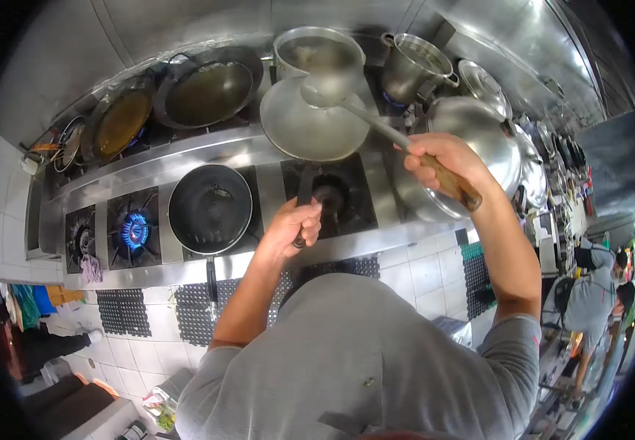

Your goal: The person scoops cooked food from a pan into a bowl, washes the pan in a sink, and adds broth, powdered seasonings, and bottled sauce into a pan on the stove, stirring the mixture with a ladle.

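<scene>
My left hand is wrapped round the dark handle of a pale metal pan, which is held over the back of the stove. My right hand grips the wooden handle of a ladle. The ladle's bowl is over the far part of the pan, in front of a large pot holding liquid. To the left of my left hand, a black frying pan rests on a front burner, with its handle pointing toward me.
Two woks of brownish liquid sit at the back left. Left of the black pan burns a blue flame. A steel pot and large shiny lids are at the right. Other people stand far right.
</scene>
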The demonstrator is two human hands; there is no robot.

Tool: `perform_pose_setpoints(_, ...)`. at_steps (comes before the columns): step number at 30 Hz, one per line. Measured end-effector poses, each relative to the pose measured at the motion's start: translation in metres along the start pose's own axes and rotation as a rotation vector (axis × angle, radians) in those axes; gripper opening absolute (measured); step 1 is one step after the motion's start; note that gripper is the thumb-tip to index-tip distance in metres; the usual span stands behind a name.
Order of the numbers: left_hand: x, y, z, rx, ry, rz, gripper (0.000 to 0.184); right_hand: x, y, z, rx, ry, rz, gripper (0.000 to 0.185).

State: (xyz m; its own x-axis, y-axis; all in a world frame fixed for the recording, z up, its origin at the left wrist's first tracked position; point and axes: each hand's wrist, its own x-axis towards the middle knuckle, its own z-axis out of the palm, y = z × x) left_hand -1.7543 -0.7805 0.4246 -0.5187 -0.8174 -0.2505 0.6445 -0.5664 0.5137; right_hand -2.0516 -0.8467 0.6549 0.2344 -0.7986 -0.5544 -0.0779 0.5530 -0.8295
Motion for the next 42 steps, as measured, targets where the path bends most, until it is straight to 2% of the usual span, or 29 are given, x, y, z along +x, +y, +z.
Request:
perform_pose_setpoints(1,-0.005,0.000,-0.002,-0.001,0.003,-0.017,0.008,-0.009,0.011,0.005,0.012,0.008,0.011,0.018)
perform_pose_setpoints(3,-0.010,0.004,-0.005,-0.002,-0.044,-0.009,0.007,-0.020,0.026,0.015,-0.275,-0.002,-0.042,0.013)
perform_pose_setpoints(5,-0.028,0.003,-0.002,-0.005,-0.021,-0.007,0.006,-0.048,0.040,0.036,-0.333,0.031,-0.084,0.016)
perform_pose_setpoints(7,-0.049,-0.003,-0.004,-0.012,-0.062,0.000,0.012,-0.082,0.048,0.054,-0.814,0.101,-0.208,0.027)
perform_pose_setpoints(8,-0.060,-0.009,-0.007,-0.034,-0.051,0.000,0.011,-0.101,0.055,0.064,-0.933,0.172,-0.256,0.045)
perform_pose_setpoints(9,-0.072,-0.013,-0.008,-0.035,-0.040,0.007,0.011,-0.116,0.065,0.068,-0.934,0.159,-0.259,0.045)
perform_pose_setpoints(11,-0.100,-0.022,-0.007,-0.022,-0.057,0.043,0.011,-0.146,0.088,0.072,-1.296,0.300,-0.692,0.055)
perform_pose_setpoints(15,-0.157,-0.043,-0.011,-0.052,-0.026,0.074,0.006,-0.174,0.131,0.094,-1.258,0.333,-0.796,0.059)
perform_pose_setpoints(17,-0.189,-0.046,-0.009,-0.038,0.019,0.077,0.009,-0.161,0.171,0.100,-1.099,0.354,-0.868,0.063)
perform_pose_setpoints(24,-0.292,-0.046,-0.039,-0.083,0.048,0.162,0.006,-0.080,0.343,0.156,-0.865,0.330,-0.753,0.064)
perform_pose_setpoints(26,-0.320,-0.041,-0.056,-0.102,0.055,0.205,0.006,-0.073,0.367,0.195,-0.839,0.322,-0.813,0.064)
perform_pose_setpoints(27,-0.332,-0.037,-0.067,-0.102,0.059,0.217,0.006,-0.069,0.376,0.216,-0.810,0.318,-0.858,0.063)
perform_pose_setpoints(30,-0.372,-0.019,-0.109,-0.057,0.105,0.231,0.006,-0.059,0.388,0.277,-0.727,0.269,-0.789,0.062)
perform_pose_setpoints(35,-0.435,0.024,-0.187,-0.110,0.152,0.228,0.007,-0.040,0.374,0.385,-0.648,0.206,-0.757,0.062)
perform_pose_setpoints(38,-0.466,0.053,-0.251,-0.025,0.177,0.216,0.007,-0.036,0.363,0.456,-0.632,0.190,-0.566,0.060)
perform_pose_setpoints(39,-0.474,0.062,-0.274,-0.041,0.172,0.215,0.007,-0.028,0.368,0.476,-0.647,0.193,-0.558,0.060)
perform_pose_setpoints(41,-0.487,0.073,-0.315,0.009,0.209,0.200,0.009,-0.011,0.380,0.513,-0.610,0.207,-0.731,0.059)
perform_pose_setpoints(42,-0.493,0.080,-0.336,0.014,0.202,0.198,0.010,-0.005,0.385,0.527,-0.588,0.204,-0.669,0.058)
